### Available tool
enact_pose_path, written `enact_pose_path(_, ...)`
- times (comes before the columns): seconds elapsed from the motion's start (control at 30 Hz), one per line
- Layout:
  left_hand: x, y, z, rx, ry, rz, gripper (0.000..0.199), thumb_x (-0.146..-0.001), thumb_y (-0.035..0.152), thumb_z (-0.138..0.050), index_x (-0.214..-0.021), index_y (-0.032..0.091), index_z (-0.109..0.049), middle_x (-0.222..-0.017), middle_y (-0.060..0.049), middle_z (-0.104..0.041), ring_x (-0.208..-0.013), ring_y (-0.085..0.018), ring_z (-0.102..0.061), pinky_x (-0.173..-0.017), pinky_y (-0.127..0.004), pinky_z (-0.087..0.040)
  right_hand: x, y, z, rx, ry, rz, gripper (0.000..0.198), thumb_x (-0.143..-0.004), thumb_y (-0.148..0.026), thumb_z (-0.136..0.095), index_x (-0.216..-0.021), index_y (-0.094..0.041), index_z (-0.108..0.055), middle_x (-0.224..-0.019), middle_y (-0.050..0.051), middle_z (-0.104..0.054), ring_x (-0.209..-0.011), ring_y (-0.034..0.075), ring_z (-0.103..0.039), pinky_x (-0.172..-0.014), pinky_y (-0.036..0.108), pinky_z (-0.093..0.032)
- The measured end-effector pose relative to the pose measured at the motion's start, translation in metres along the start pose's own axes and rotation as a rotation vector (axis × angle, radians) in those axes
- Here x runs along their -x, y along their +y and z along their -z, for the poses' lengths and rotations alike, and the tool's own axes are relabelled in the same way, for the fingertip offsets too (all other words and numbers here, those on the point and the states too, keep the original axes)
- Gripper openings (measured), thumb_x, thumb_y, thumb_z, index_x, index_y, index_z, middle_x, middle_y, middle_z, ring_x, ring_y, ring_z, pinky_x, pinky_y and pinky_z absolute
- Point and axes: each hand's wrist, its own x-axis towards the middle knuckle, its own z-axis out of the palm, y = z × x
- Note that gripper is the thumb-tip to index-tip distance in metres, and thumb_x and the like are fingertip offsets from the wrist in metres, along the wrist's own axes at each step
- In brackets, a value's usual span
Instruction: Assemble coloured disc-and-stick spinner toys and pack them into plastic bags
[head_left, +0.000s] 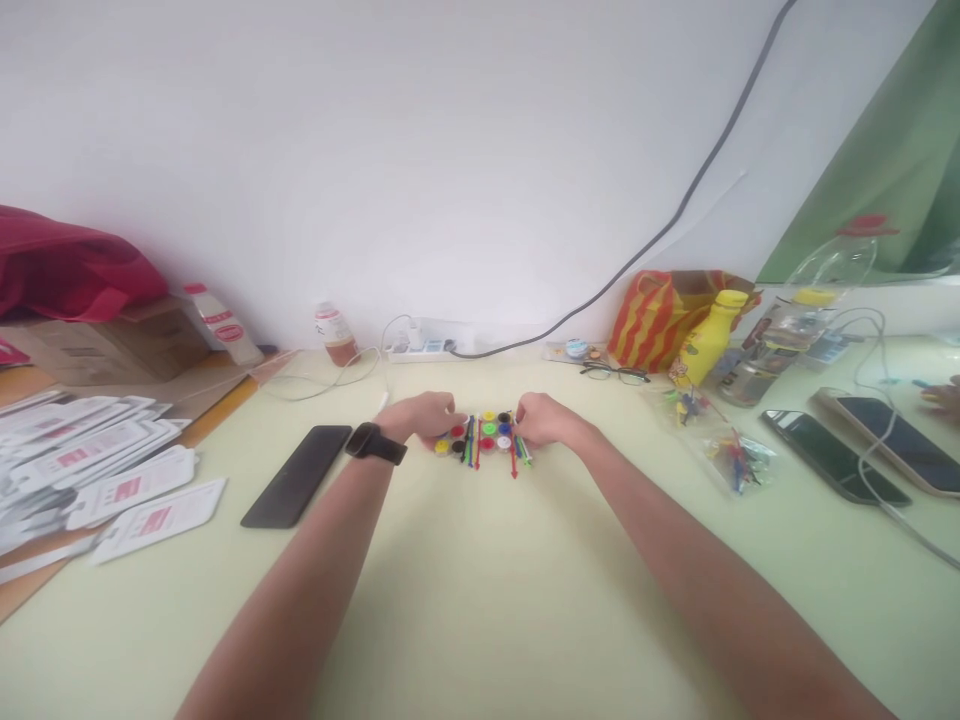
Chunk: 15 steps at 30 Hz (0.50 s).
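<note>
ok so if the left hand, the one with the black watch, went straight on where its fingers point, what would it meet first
Most likely the small round red disc beside the left hand's fingertips; depth is unclear, so they may already be touching.

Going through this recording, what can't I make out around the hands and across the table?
All in the head view:
Left hand and right hand: their own fingers hide most of the fingertips, so any grip on the coloured sticks or discs is unclear.
White cards: print blurred; some cut off by the left edge.
Clear packets: contents too small and blurred to count.
Probably another person's hand: cut off by the right edge.
</note>
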Motion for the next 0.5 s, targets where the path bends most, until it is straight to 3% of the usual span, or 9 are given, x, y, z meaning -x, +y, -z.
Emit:
enact_pose_path(0.13,-0.005,0.002,-0.004,-0.027,0.028,-0.018,0.046,-0.088,0.059,-0.06,-0.111,0.019,-0.064,-0.106,-0.012,-0.079,-0.069,-0.023,-0.077,-0.069,-0.032,-0.056,0.001,-0.001,-0.001,-0.021,-0.021,0.019,0.006,-0.079,-0.017,-0.076,-0.08,-0.015,-0.07,-0.076,0.009,-0.078,-0.072,0.019,-0.074,-0.061,0.021,-0.05)
enact_pose_path(0.33,-0.004,0.004,-0.004,-0.022,0.042,-0.033,0.048,-0.089,0.056,-0.057,-0.117,0.018,-0.064,-0.117,-0.014,-0.076,-0.069,-0.022,-0.077,-0.073,-0.032,-0.057,0.006,-0.004,0.001,-0.062,-0.056,0.031,0.008,-0.085,-0.016,-0.072,-0.078,-0.014,-0.069,-0.074,0.009,-0.078,-0.069,0.017,-0.074,-0.063,0.02,-0.052)
enact_pose_path(0.5,0.005,0.011,0.001,-0.043,0.031,-0.037,0.03,-0.091,0.037,-0.054,-0.108,0.017,-0.068,-0.118,-0.014,-0.075,-0.07,-0.022,-0.077,-0.065,-0.029,-0.057,0.009,-0.003,0.003,-0.081,-0.065,0.037,0.01,-0.09,-0.023,-0.07,-0.084,-0.015,-0.071,-0.074,0.008,-0.077,-0.063,0.016,-0.074,-0.063,0.02,-0.053)
